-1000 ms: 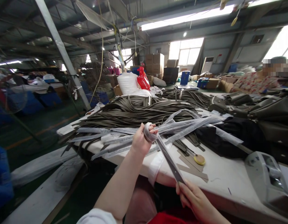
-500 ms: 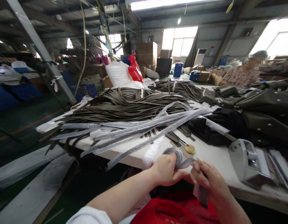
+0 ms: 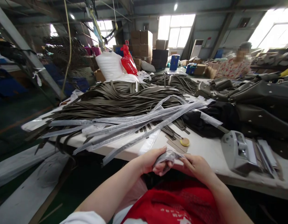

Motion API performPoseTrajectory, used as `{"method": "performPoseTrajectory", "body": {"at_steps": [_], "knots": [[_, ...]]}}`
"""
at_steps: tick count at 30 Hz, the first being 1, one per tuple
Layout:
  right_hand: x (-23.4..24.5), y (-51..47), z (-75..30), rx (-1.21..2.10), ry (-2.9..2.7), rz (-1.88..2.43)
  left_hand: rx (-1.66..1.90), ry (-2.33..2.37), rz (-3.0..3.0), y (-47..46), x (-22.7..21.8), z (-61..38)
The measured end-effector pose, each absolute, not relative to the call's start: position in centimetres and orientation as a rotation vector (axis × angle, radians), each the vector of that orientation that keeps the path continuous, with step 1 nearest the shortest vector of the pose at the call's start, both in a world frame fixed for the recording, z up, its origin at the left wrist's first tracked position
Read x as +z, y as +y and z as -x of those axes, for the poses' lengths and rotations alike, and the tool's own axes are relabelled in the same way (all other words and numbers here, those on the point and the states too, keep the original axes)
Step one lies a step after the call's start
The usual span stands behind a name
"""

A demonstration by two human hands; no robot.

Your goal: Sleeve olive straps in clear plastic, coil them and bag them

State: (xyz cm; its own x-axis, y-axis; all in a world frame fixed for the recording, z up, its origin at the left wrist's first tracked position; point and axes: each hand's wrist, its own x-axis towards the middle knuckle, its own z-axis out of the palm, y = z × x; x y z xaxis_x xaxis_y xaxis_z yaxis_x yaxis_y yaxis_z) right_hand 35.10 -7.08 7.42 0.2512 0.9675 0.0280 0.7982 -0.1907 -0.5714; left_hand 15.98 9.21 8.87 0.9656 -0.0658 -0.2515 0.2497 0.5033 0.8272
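A strap coiled up in a clear plastic sleeve (image 3: pixel 166 157) is held over the table's front edge. My left hand (image 3: pixel 150 160) wraps round the coil, thumb on top and fingers curled beneath. My right hand (image 3: pixel 197 165) pinches the sleeve's end at the coil's right side. Beyond my hands, several long straps in clear plastic sleeves (image 3: pixel 134 128) lie across the table. Behind them spreads a thick heap of bare dark straps (image 3: pixel 116 104). A round yellow-edged object (image 3: pixel 185 142) sits on the table just past my right hand.
A grey tape dispenser (image 3: pixel 234 152) stands on the white table (image 3: pixel 204 149) at the right. Dark studded material (image 3: pixel 262 96) and black cloth (image 3: pixel 211 119) are piled behind it. A red bag (image 3: pixel 128 60) leans on a white foam roll (image 3: pixel 108 67). A person (image 3: pixel 232 67) is at the far right.
The loose tail that hung below my right hand is now up at the coil. My left hand has turned, so its curled fingers show under the coil. The view has shifted slightly.
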Motion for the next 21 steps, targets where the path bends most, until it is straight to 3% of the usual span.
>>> {"method": "performPoseTrajectory", "body": {"at_steps": [3, 7, 11, 17, 21], "knots": [[6.1, -6.5, -32.5, 0.752, -1.486, 1.829, -0.189, 0.164, -0.789, 9.4, 9.1, -16.2], [4.0, -4.8, -27.0, 0.891, -1.124, 1.452, -0.014, 0.131, -0.606, 8.3, 9.0, -17.2], [3.1, -3.9, -25.3, 1.007, -0.799, 1.355, 0.13, 0.178, -0.632, 8.2, 7.4, -17.4], [5.3, -6.1, -30.7, 0.955, -1.292, 1.607, 0.421, 0.523, -1.332, 9.5, 5.9, -16.2], [5.9, -6.7, -31.7, 0.975, -1.598, 1.621, 0.225, 0.385, -1.681, 7.9, 6.1, -16.3]]}}
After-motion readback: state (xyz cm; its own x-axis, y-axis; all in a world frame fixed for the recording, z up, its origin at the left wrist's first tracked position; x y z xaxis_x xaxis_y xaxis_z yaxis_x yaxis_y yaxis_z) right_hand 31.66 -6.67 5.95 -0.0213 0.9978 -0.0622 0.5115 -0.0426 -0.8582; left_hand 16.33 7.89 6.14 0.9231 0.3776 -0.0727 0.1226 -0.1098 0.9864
